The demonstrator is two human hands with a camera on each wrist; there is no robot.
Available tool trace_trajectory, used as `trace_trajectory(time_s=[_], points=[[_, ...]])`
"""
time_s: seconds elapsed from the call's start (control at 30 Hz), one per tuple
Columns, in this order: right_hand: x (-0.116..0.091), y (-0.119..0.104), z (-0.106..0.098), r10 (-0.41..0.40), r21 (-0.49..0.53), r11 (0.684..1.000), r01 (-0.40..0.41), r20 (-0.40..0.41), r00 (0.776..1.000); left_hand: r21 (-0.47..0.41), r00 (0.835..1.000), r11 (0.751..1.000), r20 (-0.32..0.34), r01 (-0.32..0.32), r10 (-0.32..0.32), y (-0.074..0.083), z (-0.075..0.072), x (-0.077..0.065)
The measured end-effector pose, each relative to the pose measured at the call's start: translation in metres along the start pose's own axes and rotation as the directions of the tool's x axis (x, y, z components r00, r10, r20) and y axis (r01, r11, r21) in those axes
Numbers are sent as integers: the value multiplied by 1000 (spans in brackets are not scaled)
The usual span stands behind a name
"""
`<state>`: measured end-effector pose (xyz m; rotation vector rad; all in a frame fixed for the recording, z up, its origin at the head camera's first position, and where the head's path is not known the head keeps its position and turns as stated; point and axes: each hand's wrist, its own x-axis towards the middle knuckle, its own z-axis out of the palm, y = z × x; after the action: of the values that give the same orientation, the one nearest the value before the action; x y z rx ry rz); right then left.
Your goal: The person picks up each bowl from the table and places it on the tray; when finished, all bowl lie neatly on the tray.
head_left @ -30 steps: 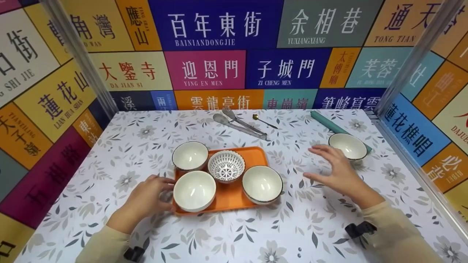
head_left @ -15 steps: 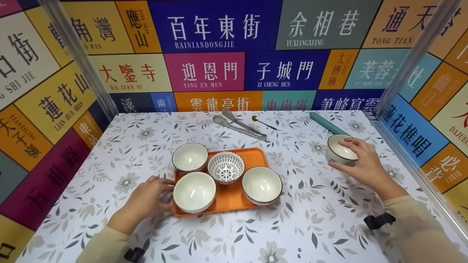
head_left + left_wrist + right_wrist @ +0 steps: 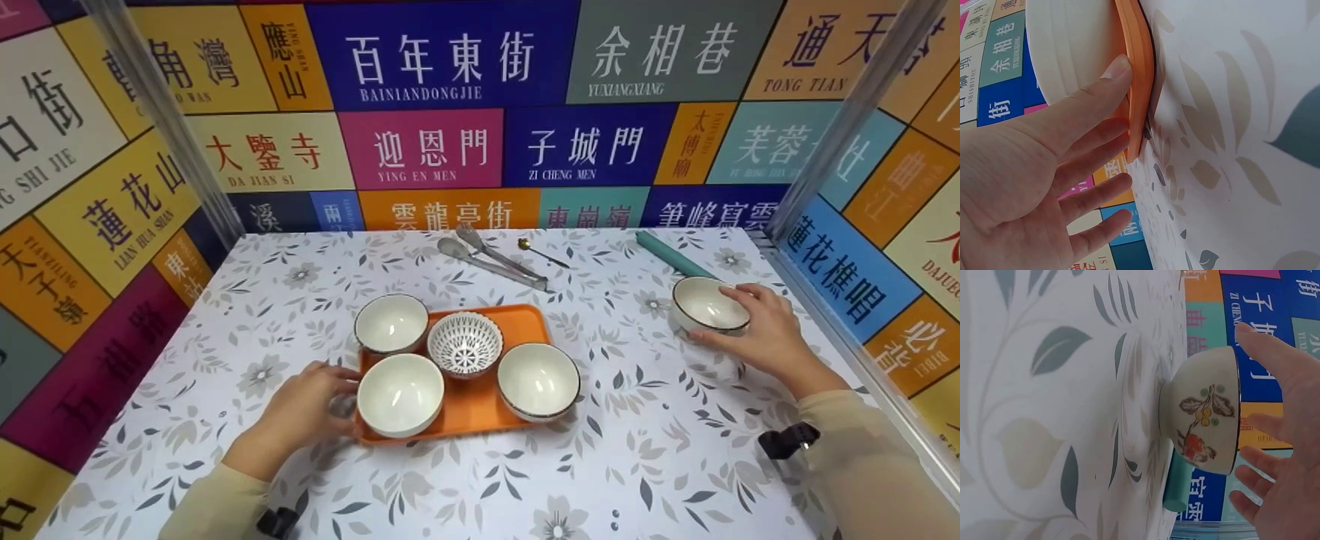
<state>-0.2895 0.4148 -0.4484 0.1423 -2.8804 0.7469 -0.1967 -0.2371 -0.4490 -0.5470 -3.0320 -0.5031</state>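
Observation:
In the head view my left hand (image 3: pixel 304 405) is at the left edge of an orange tray (image 3: pixel 480 412). The left wrist view has its thumb against the tray's rim (image 3: pixel 1139 73), with the other fingers extended beside it. A plain white bowl (image 3: pixel 401 396) stands on the tray nearest that hand. On the right, my right hand (image 3: pixel 765 334) is spread around the near right side of a dark-rimmed white bowl (image 3: pixel 709 304). In the right wrist view this bowl (image 3: pixel 1202 410) has painted flowers and stands on the tablecloth, the fingers apart from its rim.
Further bowls on the tray are a dark-rimmed one (image 3: pixel 391 324), a patterned one (image 3: pixel 465 345) and another dark-rimmed one (image 3: pixel 538 381). Behind lie metal tongs (image 3: pixel 495 262), a small spoon (image 3: pixel 544 253) and a green roll (image 3: pixel 675 255). Sign-printed walls enclose the table.
My right hand has moved from left of the right-hand bowl to its right side, and the bowl has shifted slightly. The left hand and the tray have stayed in place.

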Motion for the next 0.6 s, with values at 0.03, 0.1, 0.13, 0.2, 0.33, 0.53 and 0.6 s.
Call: trace_trajectory(time_s=[0.03,0.1,0.13,0.2,0.33,0.53,0.6], points=[[1,1,0,12,-2,1000,-12,9,1000,0,1000,1000,-3,-1,1,0,0,0],[2,3,0,33,-2,999,-33,28,999,1,1000,1000,-5,-1,1,0,0,0],[3,4,0,42,0,999,-42,39,998,0,1000,1000,-4,2,-2,0,0,0],[5,6,0,57,16,998,-58,60,997,0,1000,1000,-2,8,-8,0,0,0],[10,8,1,83,43,995,-88,99,992,-6,1000,1000,9,18,-18,0,-1,0],[15,9,1,111,37,993,-116,105,988,-15,999,999,28,28,-28,-1,-1,1],[18,9,1,123,41,991,-128,104,987,-17,999,999,30,29,-29,-1,-1,2]])
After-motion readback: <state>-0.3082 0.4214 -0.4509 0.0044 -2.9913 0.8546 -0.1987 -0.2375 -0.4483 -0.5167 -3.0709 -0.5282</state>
